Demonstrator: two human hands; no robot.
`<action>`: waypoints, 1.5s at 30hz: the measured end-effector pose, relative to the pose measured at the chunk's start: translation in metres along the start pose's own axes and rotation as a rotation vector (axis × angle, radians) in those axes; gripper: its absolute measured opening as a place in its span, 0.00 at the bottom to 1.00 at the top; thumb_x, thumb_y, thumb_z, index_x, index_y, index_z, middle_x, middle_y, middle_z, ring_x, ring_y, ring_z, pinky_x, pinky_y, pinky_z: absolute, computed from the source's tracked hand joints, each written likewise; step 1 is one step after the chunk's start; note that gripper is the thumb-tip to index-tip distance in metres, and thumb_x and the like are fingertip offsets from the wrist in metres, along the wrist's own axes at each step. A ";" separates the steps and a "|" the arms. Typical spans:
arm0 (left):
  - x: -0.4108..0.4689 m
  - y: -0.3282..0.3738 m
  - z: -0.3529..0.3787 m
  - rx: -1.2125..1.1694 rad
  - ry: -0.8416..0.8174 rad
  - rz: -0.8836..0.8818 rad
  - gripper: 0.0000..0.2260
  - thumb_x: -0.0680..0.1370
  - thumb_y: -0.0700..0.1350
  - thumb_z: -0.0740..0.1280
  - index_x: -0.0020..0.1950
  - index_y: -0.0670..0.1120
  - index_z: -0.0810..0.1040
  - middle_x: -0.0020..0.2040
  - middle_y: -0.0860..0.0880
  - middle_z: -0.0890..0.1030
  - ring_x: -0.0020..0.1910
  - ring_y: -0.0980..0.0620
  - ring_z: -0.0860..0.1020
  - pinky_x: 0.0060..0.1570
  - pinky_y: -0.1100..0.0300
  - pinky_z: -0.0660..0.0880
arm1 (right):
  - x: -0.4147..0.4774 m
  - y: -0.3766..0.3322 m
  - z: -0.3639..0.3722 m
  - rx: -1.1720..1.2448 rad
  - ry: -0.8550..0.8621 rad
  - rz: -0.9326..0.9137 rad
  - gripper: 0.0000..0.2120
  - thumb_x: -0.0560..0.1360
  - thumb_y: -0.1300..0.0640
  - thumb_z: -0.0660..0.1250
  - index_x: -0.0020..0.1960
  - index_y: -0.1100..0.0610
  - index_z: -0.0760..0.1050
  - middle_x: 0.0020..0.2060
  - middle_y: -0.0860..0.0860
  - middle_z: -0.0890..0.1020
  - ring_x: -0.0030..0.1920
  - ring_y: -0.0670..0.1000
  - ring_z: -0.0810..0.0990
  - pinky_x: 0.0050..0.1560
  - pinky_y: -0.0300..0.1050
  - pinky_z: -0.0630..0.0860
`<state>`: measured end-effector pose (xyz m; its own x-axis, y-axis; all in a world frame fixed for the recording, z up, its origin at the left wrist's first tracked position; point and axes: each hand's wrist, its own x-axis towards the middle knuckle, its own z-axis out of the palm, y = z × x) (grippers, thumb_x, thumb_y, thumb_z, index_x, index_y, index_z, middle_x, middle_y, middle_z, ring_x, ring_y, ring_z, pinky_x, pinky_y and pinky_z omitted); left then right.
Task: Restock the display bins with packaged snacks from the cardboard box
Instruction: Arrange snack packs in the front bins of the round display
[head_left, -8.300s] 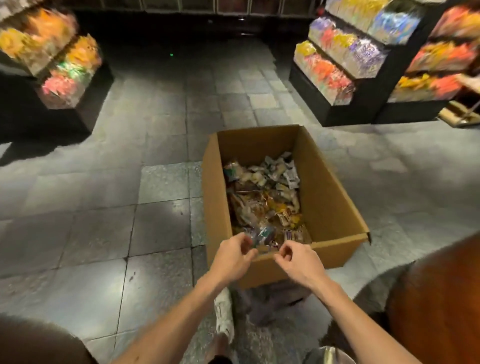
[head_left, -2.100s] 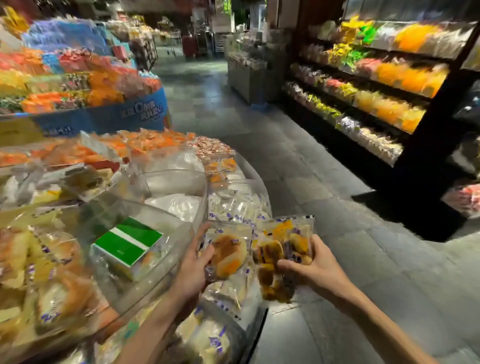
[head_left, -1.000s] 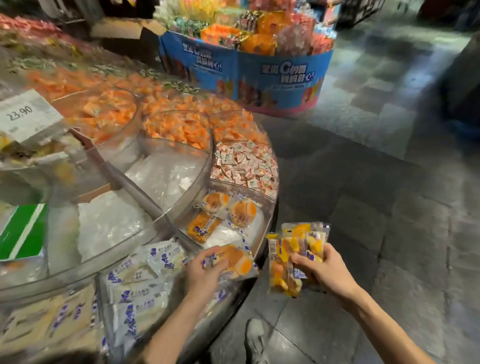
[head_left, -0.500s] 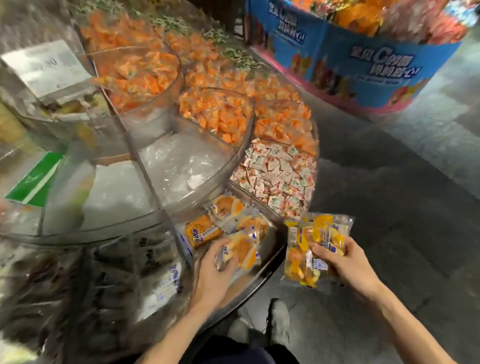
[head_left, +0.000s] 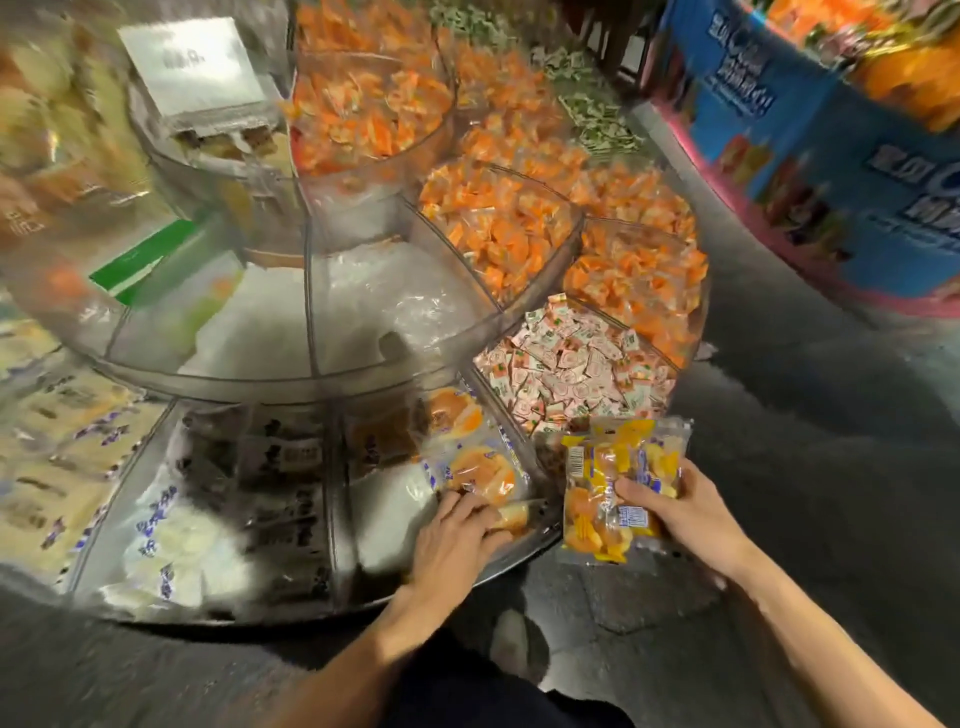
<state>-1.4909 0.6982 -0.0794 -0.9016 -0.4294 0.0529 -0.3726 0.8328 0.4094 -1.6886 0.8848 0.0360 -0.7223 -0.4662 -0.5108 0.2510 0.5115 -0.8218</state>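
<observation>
A round tiered display of clear plastic bins (head_left: 400, 379) fills the left and centre. My left hand (head_left: 457, 535) reaches into the lower front bin and lies on a clear-wrapped orange snack pack (head_left: 483, 470), fingers over its near end. More such packs (head_left: 452, 410) lie behind it in that bin. My right hand (head_left: 675, 512) grips a bunch of yellow-orange snack packs (head_left: 608, 483) just outside the bin's rim, to the right. The cardboard box is out of view.
Neighbouring bins hold small white-and-red packets (head_left: 571, 364) and orange packets (head_left: 498, 228). A price card (head_left: 192, 62) stands on the top tier. A blue round display (head_left: 831, 145) stands at the far right. Grey floor tiles (head_left: 805, 415) lie between them; my shoe (head_left: 511, 642) is below.
My left hand has lowered its snack pack into the lower front bin and now lies on it. My right hand still holds its bunch beside the rim. The view has moved closer.
</observation>
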 end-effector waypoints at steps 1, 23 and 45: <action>0.000 0.003 -0.002 0.032 -0.012 -0.014 0.13 0.78 0.60 0.63 0.48 0.55 0.85 0.50 0.57 0.80 0.50 0.54 0.76 0.45 0.61 0.78 | 0.005 -0.002 0.000 -0.005 -0.026 -0.007 0.38 0.59 0.44 0.80 0.66 0.54 0.72 0.53 0.49 0.85 0.50 0.47 0.86 0.49 0.42 0.78; 0.010 0.052 -0.046 -1.090 0.001 -0.484 0.10 0.73 0.46 0.77 0.52 0.53 0.82 0.46 0.55 0.86 0.46 0.57 0.84 0.49 0.54 0.82 | 0.030 -0.012 0.071 -0.081 -0.369 -0.035 0.27 0.67 0.51 0.80 0.61 0.50 0.73 0.53 0.46 0.84 0.53 0.45 0.83 0.52 0.41 0.78; 0.011 -0.072 -0.098 0.398 -0.231 -0.134 0.20 0.80 0.44 0.67 0.71 0.52 0.71 0.64 0.47 0.75 0.63 0.46 0.71 0.63 0.52 0.69 | 0.028 -0.001 0.064 -0.095 -0.402 0.000 0.32 0.61 0.50 0.82 0.61 0.52 0.76 0.51 0.49 0.87 0.52 0.50 0.85 0.58 0.51 0.81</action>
<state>-1.4524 0.5993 -0.0188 -0.8486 -0.4905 -0.1983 -0.5032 0.8640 0.0160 -1.6679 0.8253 0.0059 -0.4086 -0.7015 -0.5839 0.1769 0.5668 -0.8047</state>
